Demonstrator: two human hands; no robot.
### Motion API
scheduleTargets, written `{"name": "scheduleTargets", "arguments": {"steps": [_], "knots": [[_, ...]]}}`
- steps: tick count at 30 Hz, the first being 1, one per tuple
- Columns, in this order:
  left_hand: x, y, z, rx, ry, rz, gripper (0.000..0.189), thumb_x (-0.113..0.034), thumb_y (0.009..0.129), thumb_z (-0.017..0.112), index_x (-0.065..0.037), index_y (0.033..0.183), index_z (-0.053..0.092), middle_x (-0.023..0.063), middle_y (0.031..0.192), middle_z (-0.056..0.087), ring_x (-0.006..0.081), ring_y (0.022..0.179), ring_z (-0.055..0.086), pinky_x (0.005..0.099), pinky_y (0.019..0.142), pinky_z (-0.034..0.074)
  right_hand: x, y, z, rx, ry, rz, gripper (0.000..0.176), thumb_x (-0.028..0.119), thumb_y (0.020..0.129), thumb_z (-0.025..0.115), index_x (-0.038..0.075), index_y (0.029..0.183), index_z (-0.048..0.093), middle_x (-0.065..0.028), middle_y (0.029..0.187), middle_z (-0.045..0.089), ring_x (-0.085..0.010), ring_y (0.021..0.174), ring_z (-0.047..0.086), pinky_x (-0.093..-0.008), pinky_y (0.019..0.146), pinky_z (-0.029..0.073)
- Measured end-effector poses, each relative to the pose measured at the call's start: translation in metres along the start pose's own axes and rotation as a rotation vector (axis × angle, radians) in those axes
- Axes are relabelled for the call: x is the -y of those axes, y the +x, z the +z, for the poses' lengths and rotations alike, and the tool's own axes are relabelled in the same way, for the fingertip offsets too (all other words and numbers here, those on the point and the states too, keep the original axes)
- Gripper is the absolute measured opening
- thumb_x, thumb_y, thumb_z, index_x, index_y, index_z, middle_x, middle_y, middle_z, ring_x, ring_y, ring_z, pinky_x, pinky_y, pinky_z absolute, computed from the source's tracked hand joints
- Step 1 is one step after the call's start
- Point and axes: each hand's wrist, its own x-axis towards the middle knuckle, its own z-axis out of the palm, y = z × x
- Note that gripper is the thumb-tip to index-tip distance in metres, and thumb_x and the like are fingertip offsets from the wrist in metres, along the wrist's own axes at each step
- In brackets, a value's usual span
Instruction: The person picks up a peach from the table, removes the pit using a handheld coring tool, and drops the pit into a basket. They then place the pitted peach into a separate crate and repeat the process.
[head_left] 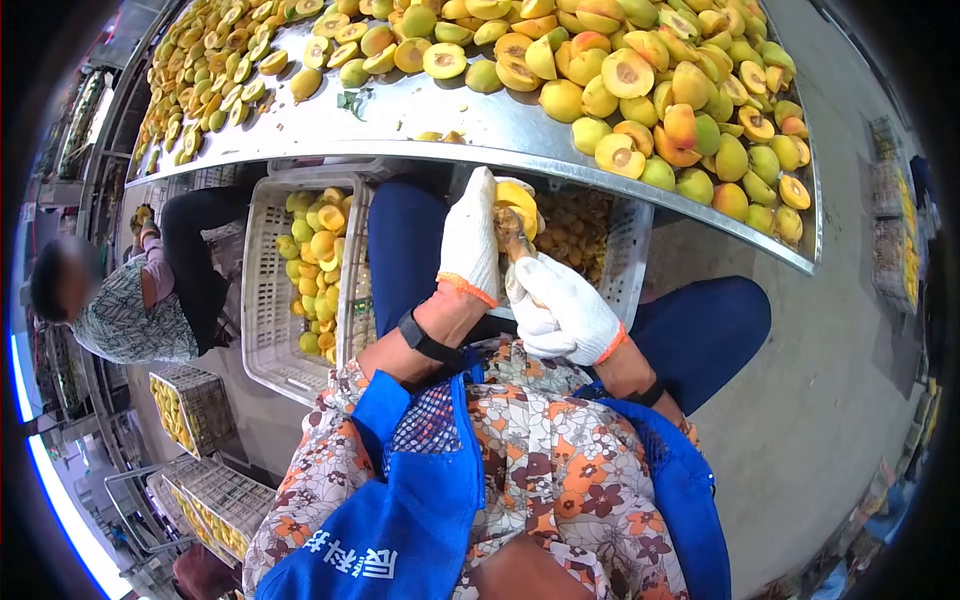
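"What's the biggest thing there?"

"The metal worktop point(470, 122), heaped with cut pieces point(627, 73) at its right and spread with more at its left, some metal bare between."

"Anyone beside it?"

"A person point(135, 310) sits off to the left in a patterned top."

"And below the edge?"

"Two pale crates. The left crate point(260, 290) holds yellow and green pieces. The right crate point(632, 250), between the knees, holds browner ones, partly hidden behind the hands."

"How are the hands?"

"Both wear white gloves, above the right crate. The left hand point(470, 235) grasps a yellow fruit point(517, 203) just below the worktop's near edge. The right hand point(565, 310) is clenched on a brown thing point(513, 240), whose far end meets the fruit."

"A tool?"

"I can't tell; it's too small."

"Anything smaller?"

"A green leaf point(350, 102) lying on the bare metal."
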Motion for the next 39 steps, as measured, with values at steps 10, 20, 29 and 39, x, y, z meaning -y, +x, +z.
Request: {"name": "scheduleTargets", "arguments": {"steps": [10,20,29,39], "knots": [[-0.024,0.02,-0.046,0.03,-0.169,-0.15,0.051,-0.052,0.104,0.047,-0.005,0.109,0.064,0.0132,0.082,0.068,0.0135,0.046,0.049,0.025,0.041,0.038,-0.001,-0.008,-0.005,0.271,-0.251,-0.039,0.013,0.023,0.107,0.054,0.011,0.108,0.052,0.0058,0.069,0.043,-0.0031,0.047,0.037,-0.0201,0.038,0.027],[-0.022,0.002,-0.031,0.036,0.407,0.286,0.043,-0.038,0.111,0.043,-0.003,0.115,0.067,0.0058,0.105,0.069,0.0138,0.098,0.065,0.0294,0.085,0.053,-0.003,0.008,0.001,-0.257,-1.366,-0.649,0.04,0.034,0.099,0.064,-0.001,0.115,0.053,-0.0265,0.078,0.068,-0.0418,0.069,0.07,-0.0478,0.06,0.052],[-0.028,0.0,-0.027,0.143,0.748,0.387,0.041,-0.038,0.11,0.041,-0.007,0.13,0.06,0.0067,0.119,0.066,0.0161,0.104,0.064,0.0313,0.091,0.053,-0.002,-0.005,-0.009,-0.397,-1.597,-0.642,0.045,0.038,0.098,0.062,-0.001,0.119,0.052,-0.0303,0.077,0.066,-0.0485,0.076,0.068,-0.0553,0.064,0.054],[-0.115,-0.001,-0.138,-0.593,1.592,0.706,0.035,-0.04,0.097,0.062,-0.01,0.112,0.07,0.0096,0.106,0.07,0.0267,0.105,0.065,0.0404,0.09,0.053,0.008,-0.02,-0.045,-0.523,-1.727,-0.412,0.044,0.045,0.1,0.055,0.003,0.114,0.052,-0.0305,0.081,0.068,-0.0496,0.081,0.068,-0.0576,0.072,0.054]]}}
